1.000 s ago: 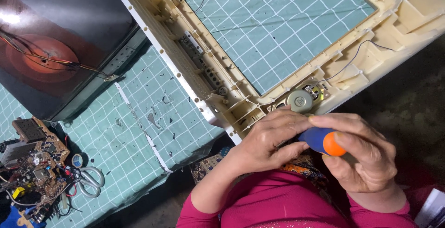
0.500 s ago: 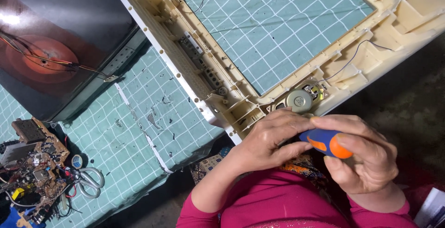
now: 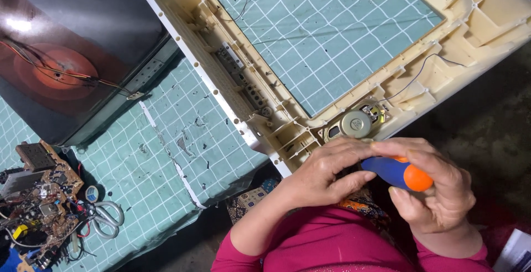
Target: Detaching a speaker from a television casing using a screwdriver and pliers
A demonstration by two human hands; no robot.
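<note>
Below the speaker (image 3: 355, 122), both hands (image 3: 387, 178) grip a screwdriver (image 3: 398, 173).

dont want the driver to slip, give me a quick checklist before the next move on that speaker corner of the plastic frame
1. Grip on the screwdriver handle: right hand wraps the blue and orange handle, ok.
2. Left hand steadying: it rests against the front of the handle, ok.
3. Tip seated in a screw: hidden under the hands, cannot tell.
4. Speaker position: sits in the corner of the cream frame, ok.
5. Thin black wire clear of the tool: it runs away from the speaker across the frame, ok.
6. Frame support: near corner overhangs the cutting mat edge, not ok.
</note>
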